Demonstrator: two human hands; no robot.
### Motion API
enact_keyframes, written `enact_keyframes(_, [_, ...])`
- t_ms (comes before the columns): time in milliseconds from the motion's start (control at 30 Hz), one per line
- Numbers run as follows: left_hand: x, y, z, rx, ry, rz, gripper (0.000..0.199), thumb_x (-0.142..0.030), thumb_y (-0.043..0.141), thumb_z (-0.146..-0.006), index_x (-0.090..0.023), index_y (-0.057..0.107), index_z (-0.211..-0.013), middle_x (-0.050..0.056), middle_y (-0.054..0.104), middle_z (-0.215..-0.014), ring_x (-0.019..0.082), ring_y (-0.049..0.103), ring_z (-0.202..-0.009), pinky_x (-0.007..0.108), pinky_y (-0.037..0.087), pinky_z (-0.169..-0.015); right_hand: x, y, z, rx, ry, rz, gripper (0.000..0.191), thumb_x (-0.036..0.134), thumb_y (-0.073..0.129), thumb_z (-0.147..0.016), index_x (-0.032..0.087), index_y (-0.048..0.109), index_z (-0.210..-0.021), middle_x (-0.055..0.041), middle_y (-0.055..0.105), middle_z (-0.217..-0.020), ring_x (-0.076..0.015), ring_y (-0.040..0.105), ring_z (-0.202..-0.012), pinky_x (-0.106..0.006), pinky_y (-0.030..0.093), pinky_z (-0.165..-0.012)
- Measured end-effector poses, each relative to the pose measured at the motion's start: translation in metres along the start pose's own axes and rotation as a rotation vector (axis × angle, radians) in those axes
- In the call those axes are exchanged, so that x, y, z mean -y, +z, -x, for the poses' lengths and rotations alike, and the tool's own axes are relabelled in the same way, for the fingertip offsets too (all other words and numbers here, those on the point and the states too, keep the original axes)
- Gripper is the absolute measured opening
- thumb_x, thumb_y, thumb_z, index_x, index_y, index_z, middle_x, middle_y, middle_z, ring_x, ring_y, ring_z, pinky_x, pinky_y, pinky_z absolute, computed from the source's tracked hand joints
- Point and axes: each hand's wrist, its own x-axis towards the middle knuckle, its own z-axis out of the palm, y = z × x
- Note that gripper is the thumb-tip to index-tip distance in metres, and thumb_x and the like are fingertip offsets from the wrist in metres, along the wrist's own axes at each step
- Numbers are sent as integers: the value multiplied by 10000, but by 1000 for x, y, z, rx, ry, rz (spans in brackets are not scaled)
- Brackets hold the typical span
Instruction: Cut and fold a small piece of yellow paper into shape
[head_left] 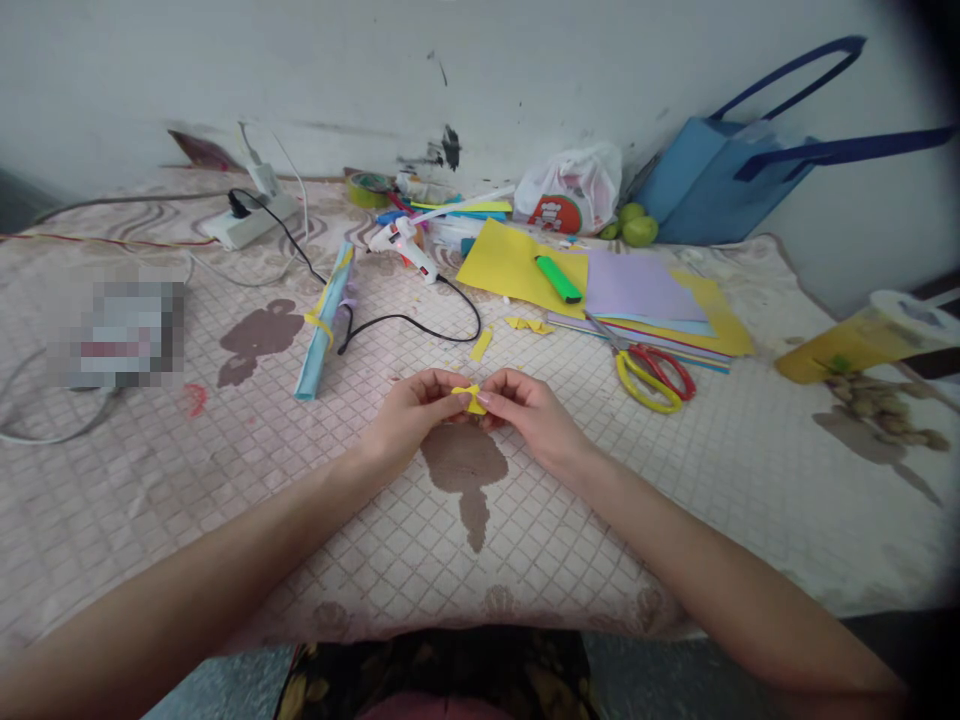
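Observation:
Between the fingertips of both hands is a small piece of yellow paper, pinched in at its middle like a bow. My left hand grips its left side, thumb on top. My right hand grips the right side the same way. The fingers under the paper are partly hidden. Just beyond the hands lie a yellow paper strip and some folded yellow scraps. To the left rests a rolled light-blue paper with a yellow band tied around it.
A white glue gun with a black cord lies behind the hands. Scissors rest by stacked coloured paper, topped by a green cutter. A power strip, blue bag and tilted yellow drink cup stand farther out.

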Motion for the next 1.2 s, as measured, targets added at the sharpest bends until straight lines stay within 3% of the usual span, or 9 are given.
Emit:
enact_keyframes(367, [-1, 2, 1, -65, -12, 60, 216, -236, 723, -704, -133, 617, -862, 8, 646, -746, 95, 591, -666, 245, 457, -687, 2, 0, 0, 37, 29, -47, 270, 451, 630, -797, 186, 593, -761, 8, 594, -694, -101, 564, -621, -259, 469, -608])
enact_keyframes(533, [-2, 3, 2, -65, -16, 62, 256, -237, 734, -696, -134, 601, -889, 15, 658, -763, 106, 608, -685, 256, 467, -697, 2, 0, 1, 24, 5, 12, 241, 379, 720, -724, 184, 587, -772, 20, 600, -707, -95, 572, -617, -250, 480, -596])
enact_keyframes(800, [-5, 2, 3, -28, -59, 118, 279, -229, 753, -683, -129, 595, -890, 7, 662, -736, 96, 617, -663, 237, 471, -688, 2, 0, 0, 28, -24, 29, 226, 364, 705, -739, 185, 566, -736, 29, 582, -689, -89, 551, -588, -255, 479, -593])
enact_keyframes(1200, [0, -1, 2, -10, -10, -23, 258, -264, 750, -702, -143, 616, -885, 7, 667, -758, 97, 613, -673, 220, 465, -661, 0, 0, 0, 45, -21, 36, 214, 371, 684, -763, 190, 575, -796, 12, 592, -754, -107, 574, -663, -254, 485, -607])
